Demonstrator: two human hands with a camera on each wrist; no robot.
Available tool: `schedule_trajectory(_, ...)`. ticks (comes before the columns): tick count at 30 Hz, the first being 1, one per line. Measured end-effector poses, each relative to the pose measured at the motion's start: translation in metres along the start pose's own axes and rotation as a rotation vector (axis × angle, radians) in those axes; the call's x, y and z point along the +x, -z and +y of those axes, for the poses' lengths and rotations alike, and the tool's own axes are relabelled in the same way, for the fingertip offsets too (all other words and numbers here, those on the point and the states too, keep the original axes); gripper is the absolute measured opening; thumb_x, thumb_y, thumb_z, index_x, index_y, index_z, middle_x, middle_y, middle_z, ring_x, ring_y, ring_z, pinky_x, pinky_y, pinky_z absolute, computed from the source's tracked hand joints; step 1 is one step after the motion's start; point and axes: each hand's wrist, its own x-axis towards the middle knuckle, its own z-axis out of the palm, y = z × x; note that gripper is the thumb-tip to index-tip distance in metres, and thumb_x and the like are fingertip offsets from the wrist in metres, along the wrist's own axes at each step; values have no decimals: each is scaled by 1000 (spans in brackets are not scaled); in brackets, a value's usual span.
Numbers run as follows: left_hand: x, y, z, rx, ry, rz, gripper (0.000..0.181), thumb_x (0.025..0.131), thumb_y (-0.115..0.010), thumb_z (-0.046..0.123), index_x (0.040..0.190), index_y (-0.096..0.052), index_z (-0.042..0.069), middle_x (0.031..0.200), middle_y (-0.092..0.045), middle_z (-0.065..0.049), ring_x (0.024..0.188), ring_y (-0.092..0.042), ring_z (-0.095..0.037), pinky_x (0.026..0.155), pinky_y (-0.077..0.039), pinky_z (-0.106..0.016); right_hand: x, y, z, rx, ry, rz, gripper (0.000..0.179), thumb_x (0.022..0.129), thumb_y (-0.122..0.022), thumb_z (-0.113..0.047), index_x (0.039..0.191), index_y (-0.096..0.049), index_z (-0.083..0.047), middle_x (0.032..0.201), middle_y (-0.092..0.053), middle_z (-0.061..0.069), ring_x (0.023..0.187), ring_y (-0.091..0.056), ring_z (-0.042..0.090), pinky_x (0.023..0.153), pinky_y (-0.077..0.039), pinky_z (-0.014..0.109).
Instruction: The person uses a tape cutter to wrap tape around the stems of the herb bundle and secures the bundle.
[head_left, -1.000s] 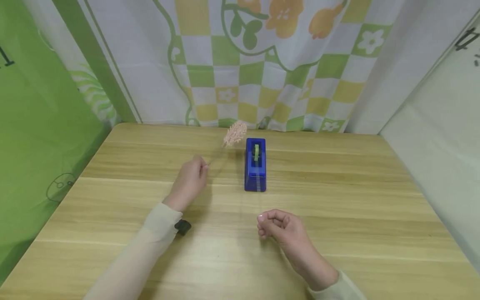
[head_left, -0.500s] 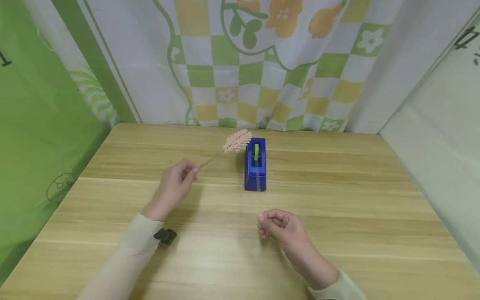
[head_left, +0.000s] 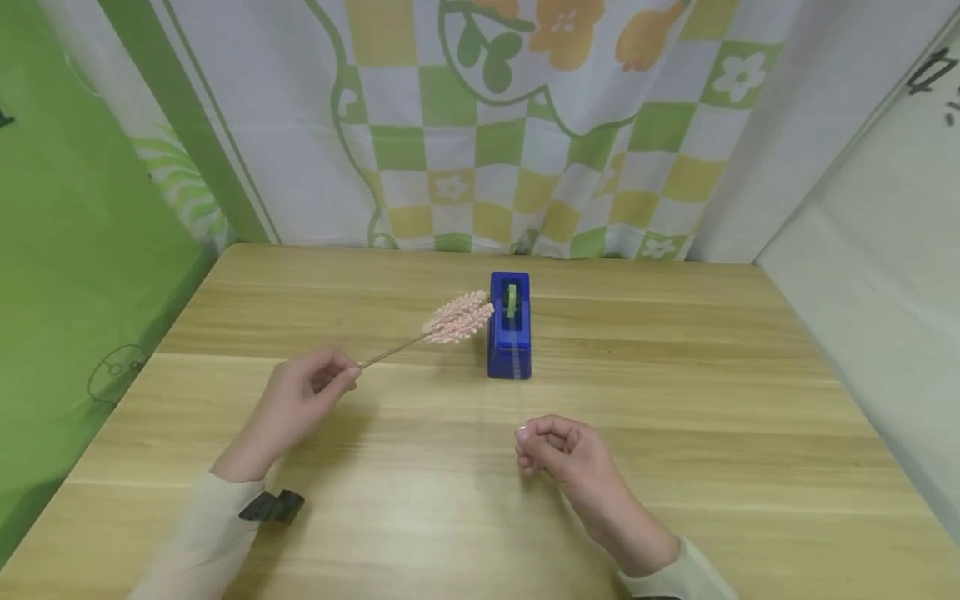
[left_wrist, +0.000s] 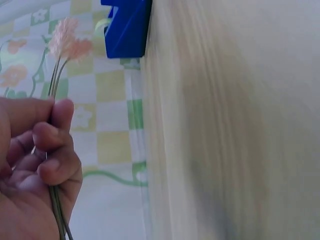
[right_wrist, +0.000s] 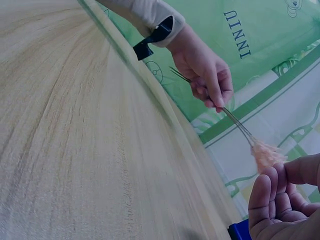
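My left hand (head_left: pixel 303 400) pinches the thin stems of pink flower sprigs (head_left: pixel 457 318), held raised above the table. Their fluffy heads point right and overlap the left side of the blue tape dispenser (head_left: pixel 510 358) in the head view. In the left wrist view, the stems (left_wrist: pixel 56 207) run through the curled fingers and stick out below the palm. A greenish roll (head_left: pixel 512 302) sits in the dispenser, with clear tape (head_left: pixel 516 363) running down its front. Nearer the front, my right hand (head_left: pixel 573 467) pinches thumb to index finger at the end of a faint, nearly invisible tape strip.
The wood-grain table (head_left: pixel 712 400) stretches out around both hands. A checked floral curtain (head_left: pixel 510 167) hangs behind its far edge, with a green cloth (head_left: pixel 67 275) to the left and a pale one (head_left: pixel 877 233) to the right. A black strap (head_left: pixel 272 506) is on the left wrist.
My left hand has drawn back toward the lower left with the flower sprigs, turning so their heads tilt down and rightward. The right hand and dispenser have stayed in place.
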Motion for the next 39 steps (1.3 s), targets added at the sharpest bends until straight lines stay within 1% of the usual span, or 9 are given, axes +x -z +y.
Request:
schedule_trajectory(4,-9,7,-7,-19,0,-48,10,103,-66,11,98,-71,4,92,-75,-10,79,-68,-13,67,-55,-22,0,0,0,-4,2,7,21,100,-64,-6,111,-62,12,86,-71,0,79,-67,9,80,-61,22)
schedule_trajectory(8,-16,10,-13,-33,-20,-106,8,101,-69,9,95,-73,7,89,-75,-6,78,-65,-6,70,-56,-22,-1,0,0,-7,-3,22,22,99,-64,-5,112,-62,13,86,-72,1,79,-67,9,80,-60,22)
schedule_trajectory(11,-19,12,-15,-40,-27,-156,7,100,-70,11,94,-73,10,89,-74,-3,79,-64,-5,74,-57,-22,-1,0,-1,-5,-3,29,23,99,-64,-5,113,-62,14,87,-72,1,79,-67,10,81,-60,22)
schedule_trajectory(17,-22,12,-17,-64,-33,-266,6,100,-71,13,94,-73,14,87,-72,-1,77,-62,-6,69,-54,-23,-2,-1,-3,2,-3,36,24,99,-64,-4,114,-61,15,86,-72,1,79,-67,9,80,-60,21)
schedule_trajectory(20,-22,10,-17,-66,-37,-297,7,99,-71,12,93,-72,15,88,-73,0,77,-61,-5,68,-54,-23,-2,-1,-4,4,-3,36,23,99,-64,-4,113,-62,14,86,-72,0,79,-67,9,80,-60,21)
schedule_trajectory(28,-17,-1,-9,-70,-79,-328,8,98,-71,10,91,-72,14,82,-70,0,71,-54,-2,63,-50,-22,-2,1,-7,1,11,25,24,100,-63,-5,113,-60,15,87,-72,-1,80,-67,9,80,-61,21)
schedule_trajectory(34,-11,-16,-3,-77,-97,-362,8,99,-70,10,91,-72,13,77,-66,1,68,-51,-2,60,-47,-22,-3,0,-8,-7,7,33,23,99,-64,-5,113,-61,15,86,-72,0,79,-67,9,80,-61,22)
schedule_trajectory(39,-5,-30,5,-64,-103,-361,10,99,-70,8,90,-71,13,77,-65,0,69,-51,-3,62,-48,-21,-4,-2,-9,-7,9,30,23,99,-64,-4,113,-61,14,86,-72,-1,79,-67,9,79,-61,21)
